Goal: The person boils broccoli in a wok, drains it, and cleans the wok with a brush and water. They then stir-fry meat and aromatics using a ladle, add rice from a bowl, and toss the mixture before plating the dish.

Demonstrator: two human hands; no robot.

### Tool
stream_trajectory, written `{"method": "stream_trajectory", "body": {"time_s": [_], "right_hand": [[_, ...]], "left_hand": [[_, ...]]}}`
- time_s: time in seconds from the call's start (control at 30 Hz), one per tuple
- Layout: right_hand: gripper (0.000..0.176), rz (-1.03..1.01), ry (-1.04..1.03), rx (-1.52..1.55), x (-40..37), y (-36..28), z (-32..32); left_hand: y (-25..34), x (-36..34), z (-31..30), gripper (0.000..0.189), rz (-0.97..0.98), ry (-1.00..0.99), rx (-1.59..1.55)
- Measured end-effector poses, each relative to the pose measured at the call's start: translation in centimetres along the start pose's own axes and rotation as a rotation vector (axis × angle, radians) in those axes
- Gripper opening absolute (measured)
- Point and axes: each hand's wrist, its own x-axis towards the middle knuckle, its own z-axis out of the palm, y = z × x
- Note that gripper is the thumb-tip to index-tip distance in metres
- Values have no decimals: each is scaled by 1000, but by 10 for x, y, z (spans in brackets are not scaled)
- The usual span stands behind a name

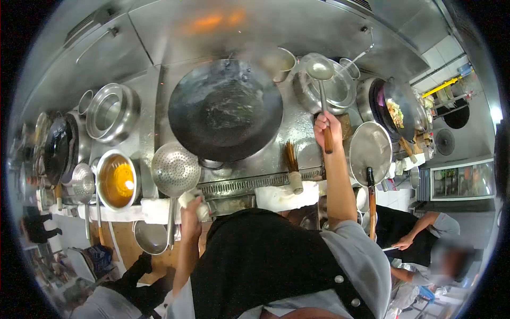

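Note:
My right hand [328,130] is wrapped round the wooden handle of a steel ladle [321,69], whose bowl is over a round metal basin [302,95] behind the counter's right part. My left hand [191,215] is closed on a white cloth [196,204] at the counter's front edge, just right of the handle of a perforated skimmer [176,169]. A large dark wok [226,109] sits between and beyond my hands, its inside wet and steaming. A bamboo brush [293,167] lies to the left of my right forearm.
A bowl of yellow-orange liquid [117,179] stands at left, near nested steel pots [110,113]. A mesh strainer [370,151] is at right, before another wok with food [396,112]. A co-worker [419,234] stands at right; another person [125,292] is at lower left.

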Motion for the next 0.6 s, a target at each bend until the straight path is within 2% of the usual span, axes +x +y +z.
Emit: {"method": "stream_trajectory", "body": {"time_s": [0.1,0.13,0.2,0.27,0.37,0.4,0.43,0.5,0.53,0.6], "right_hand": [[16,110,-61,68,-51,32,28],[17,55,-36,15,-66,48,39],[17,134,-56,96,-92,76,59],[16,225,-36,125,-102,97,74],[16,248,-30,-37,-103,100,90],[18,190,-2,-99,-113,99,98],[24,46,47,-187,-119,104,94],[46,-227,130,-628,-153,121,88],[54,-342,206,-863,-151,129,56],[68,-515,375,-1329,-147,149,-58]], "left_hand": [[10,-2,9,19,23,-89,-74],[18,-8,13,19,25,-105,-91],[32,-23,14,19,57,-167,-10],[37,-27,-3,21,52,-226,39],[38,-26,-38,24,109,-203,139],[44,-35,-51,28,91,-203,163],[37,-33,-72,35,133,-139,187],[16,-21,-130,44,387,95,689],[8,-28,-153,48,582,271,918],[15,-43,-187,48,197,233,995]]}}
